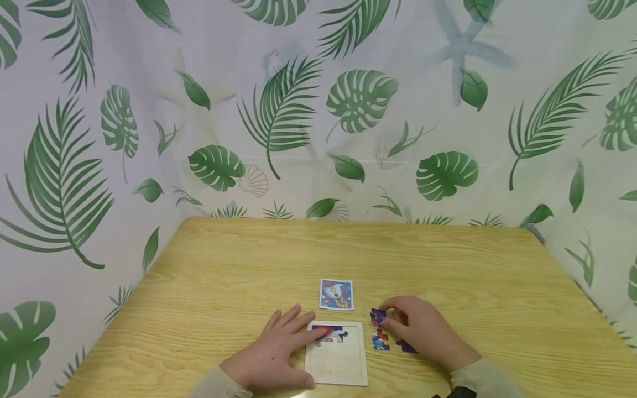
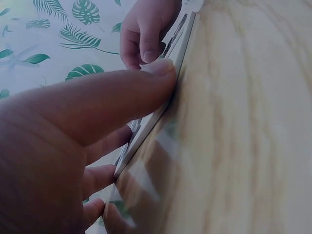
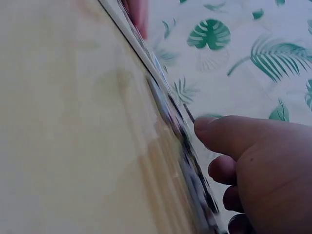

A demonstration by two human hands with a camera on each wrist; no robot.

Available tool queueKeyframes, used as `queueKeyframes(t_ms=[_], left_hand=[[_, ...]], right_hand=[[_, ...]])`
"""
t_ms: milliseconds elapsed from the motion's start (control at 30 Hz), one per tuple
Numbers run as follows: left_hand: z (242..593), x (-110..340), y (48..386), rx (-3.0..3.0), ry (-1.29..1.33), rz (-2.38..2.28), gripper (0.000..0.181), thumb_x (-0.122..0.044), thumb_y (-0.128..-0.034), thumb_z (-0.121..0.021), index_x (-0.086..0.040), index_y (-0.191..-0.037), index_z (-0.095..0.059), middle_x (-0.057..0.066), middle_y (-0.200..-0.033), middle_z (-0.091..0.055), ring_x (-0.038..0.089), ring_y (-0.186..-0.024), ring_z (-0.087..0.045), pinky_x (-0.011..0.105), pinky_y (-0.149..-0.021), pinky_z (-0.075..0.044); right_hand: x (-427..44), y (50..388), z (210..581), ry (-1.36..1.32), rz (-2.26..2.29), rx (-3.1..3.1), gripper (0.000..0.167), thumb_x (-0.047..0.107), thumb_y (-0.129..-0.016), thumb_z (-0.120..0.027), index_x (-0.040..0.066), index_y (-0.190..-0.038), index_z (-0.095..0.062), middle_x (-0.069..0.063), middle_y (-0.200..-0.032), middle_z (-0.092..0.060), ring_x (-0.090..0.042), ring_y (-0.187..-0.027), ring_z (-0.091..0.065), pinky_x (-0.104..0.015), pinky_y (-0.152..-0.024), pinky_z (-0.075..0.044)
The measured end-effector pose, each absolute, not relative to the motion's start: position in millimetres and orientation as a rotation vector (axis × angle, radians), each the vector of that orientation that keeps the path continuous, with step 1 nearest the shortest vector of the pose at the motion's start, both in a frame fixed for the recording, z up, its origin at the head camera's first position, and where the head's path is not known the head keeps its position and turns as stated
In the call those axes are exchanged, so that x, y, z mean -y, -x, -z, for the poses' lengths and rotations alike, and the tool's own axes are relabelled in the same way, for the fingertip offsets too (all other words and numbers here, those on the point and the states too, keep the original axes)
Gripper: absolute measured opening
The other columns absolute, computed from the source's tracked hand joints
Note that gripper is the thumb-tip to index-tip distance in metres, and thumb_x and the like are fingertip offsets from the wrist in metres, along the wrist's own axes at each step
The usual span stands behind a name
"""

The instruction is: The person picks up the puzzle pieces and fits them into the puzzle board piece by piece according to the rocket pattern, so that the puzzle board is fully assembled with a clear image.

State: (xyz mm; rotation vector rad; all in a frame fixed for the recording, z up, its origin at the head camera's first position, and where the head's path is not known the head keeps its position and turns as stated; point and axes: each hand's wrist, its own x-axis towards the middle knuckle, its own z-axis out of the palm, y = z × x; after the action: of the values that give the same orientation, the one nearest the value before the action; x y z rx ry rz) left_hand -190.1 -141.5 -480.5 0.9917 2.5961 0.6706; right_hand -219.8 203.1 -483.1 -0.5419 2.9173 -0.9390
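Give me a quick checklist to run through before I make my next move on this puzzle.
1. Left hand on the tray: ok, it touches the left side.
2. Right hand has a puzzle piece: ok, thumb and finger appear to pinch it.
3. Picture card in sight: ok, face up beyond the tray.
4. Room in the tray: ok, most is bare on the side nearest you.
5. Every loose piece fully visible: not ok, the right hand partly covers one dark piece.
6. Held piece fits the next gap: cannot tell.
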Motion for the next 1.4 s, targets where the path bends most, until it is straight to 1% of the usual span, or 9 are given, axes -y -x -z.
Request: queueKeyframes(t_ms=[200, 300, 400, 500, 733, 900, 1067, 1200, 1400], left_hand=[[480, 142, 190, -2.583, -0.985, -0.681, 0.085, -0.068, -0.0849, -0.067, -0.042, -0.158, -0.032, -0.004, -0.167, -0.021, 0.032, -0.154, -0.003, 0.068, -0.116, -0.003], [480, 143, 190, -2.584, -0.991, -0.683, 0.085, -0.068, -0.0849, -0.066, -0.041, -0.158, -0.032, -0.004, -0.167, -0.021, 0.032, -0.154, -0.003, 0.068, -0.116, -0.003], [481, 144, 190, -2.578, -0.988, -0.688, 0.085, -0.068, -0.0852, -0.066, -0.041, -0.158, -0.032, -0.004, -0.167, -0.020, 0.031, -0.155, -0.002, 0.067, -0.117, -0.003], [481, 144, 190, -2.570, -0.982, -0.695, 0.084, -0.069, -0.0856, -0.065, -0.042, -0.158, -0.032, -0.004, -0.167, -0.019, 0.030, -0.155, -0.001, 0.066, -0.117, -0.001], [480, 143, 190, -2.566, -0.982, -0.700, 0.084, -0.068, -0.0861, -0.065, -0.041, -0.158, -0.032, -0.004, -0.167, -0.020, 0.031, -0.155, -0.001, 0.067, -0.117, -0.001], [480, 142, 191, -2.561, -0.976, -0.690, 0.084, -0.068, -0.0858, -0.065, -0.042, -0.158, -0.032, -0.004, -0.167, -0.020, 0.030, -0.155, 0.000, 0.066, -0.117, -0.001], [481, 142, 192, -2.566, -0.987, -0.675, 0.084, -0.069, -0.0860, -0.064, -0.041, -0.158, -0.031, -0.003, -0.167, -0.020, 0.032, -0.154, -0.001, 0.068, -0.116, -0.001], [481, 142, 192, -2.563, -0.976, -0.670, 0.084, -0.069, -0.0858, -0.064, -0.042, -0.158, -0.031, -0.004, -0.167, -0.019, 0.030, -0.155, -0.001, 0.066, -0.117, -0.001], [479, 143, 192, -2.592, -0.974, -0.681, 0.086, -0.067, -0.0835, -0.069, -0.036, -0.158, -0.036, -0.005, -0.166, -0.023, 0.029, -0.155, -0.005, 0.064, -0.118, -0.002]], right_hand=[[-175, 210, 481, 0.724, 0.903, -2.880, 0.020, 0.036, -0.094, -0.073, 0.026, -0.111, -0.074, 0.016, -0.070, -0.050, -0.003, -0.063, -0.046, -0.026, -0.062, -0.042], [-164, 206, 479, 0.781, 0.876, -2.882, 0.019, 0.033, -0.094, -0.074, 0.025, -0.110, -0.074, 0.016, -0.069, -0.049, -0.003, -0.063, -0.045, -0.026, -0.063, -0.041], [-155, 205, 480, 0.807, 0.848, -2.897, 0.018, 0.031, -0.093, -0.074, 0.024, -0.110, -0.074, 0.016, -0.069, -0.049, -0.003, -0.063, -0.045, -0.026, -0.062, -0.041], [-150, 205, 482, 0.791, 0.809, -2.915, 0.018, 0.030, -0.093, -0.074, 0.025, -0.110, -0.074, 0.017, -0.069, -0.049, -0.003, -0.063, -0.046, -0.026, -0.061, -0.041], [-148, 205, 483, 0.784, 0.734, -2.954, 0.020, 0.031, -0.091, -0.075, 0.025, -0.110, -0.075, 0.017, -0.068, -0.048, -0.003, -0.063, -0.044, -0.026, -0.060, -0.040], [-150, 202, 481, 0.814, 0.715, -2.967, 0.024, 0.032, -0.091, -0.075, 0.025, -0.114, -0.075, 0.019, -0.070, -0.048, -0.003, -0.065, -0.045, -0.025, -0.062, -0.040], [-152, 199, 480, 0.911, 0.672, -2.991, 0.021, 0.031, -0.091, -0.075, 0.027, -0.111, -0.077, 0.020, -0.073, -0.047, -0.003, -0.068, -0.044, -0.024, -0.062, -0.040], [-153, 199, 480, 0.962, 0.640, -3.000, 0.019, 0.031, -0.090, -0.076, 0.028, -0.108, -0.079, 0.021, -0.075, -0.047, -0.003, -0.070, -0.042, -0.024, -0.062, -0.039], [-153, 198, 479, 0.958, 0.644, -3.003, 0.019, 0.031, -0.090, -0.077, 0.029, -0.109, -0.080, 0.022, -0.077, -0.048, -0.002, -0.071, -0.043, -0.024, -0.062, -0.040]])
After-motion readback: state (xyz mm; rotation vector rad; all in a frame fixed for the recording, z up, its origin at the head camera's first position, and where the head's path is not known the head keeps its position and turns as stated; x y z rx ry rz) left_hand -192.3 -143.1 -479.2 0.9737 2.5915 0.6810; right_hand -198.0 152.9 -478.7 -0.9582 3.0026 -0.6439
